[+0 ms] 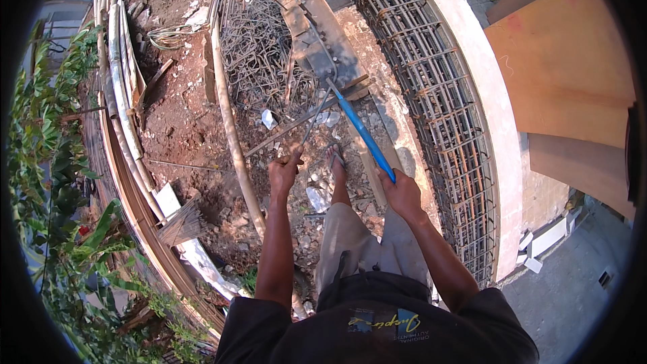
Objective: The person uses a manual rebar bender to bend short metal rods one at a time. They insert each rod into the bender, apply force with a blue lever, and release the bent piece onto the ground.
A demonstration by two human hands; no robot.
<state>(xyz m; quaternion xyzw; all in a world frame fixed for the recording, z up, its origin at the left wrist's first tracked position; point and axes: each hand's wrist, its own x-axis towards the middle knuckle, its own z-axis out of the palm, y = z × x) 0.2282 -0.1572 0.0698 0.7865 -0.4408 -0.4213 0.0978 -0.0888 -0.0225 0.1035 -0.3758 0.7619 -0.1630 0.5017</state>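
Note:
My right hand [400, 191] grips the near end of a long blue bar [362, 131] that runs up and left to a wooden bench [317, 27]. My left hand [284, 170] is closed on a thin steel rod [311, 125], which also runs up toward the bench, where it meets the blue bar's far end. My sandalled foot [336, 160] stands on the rubble between my two hands.
A pile of bent steel stirrups [259, 54] lies left of the bench. A long tied rebar cage [438, 114] lies along a pale concrete wall on the right. Bamboo poles [232, 135], planks and plywood sheets [566, 74] surround the dirt patch; plants grow at the left.

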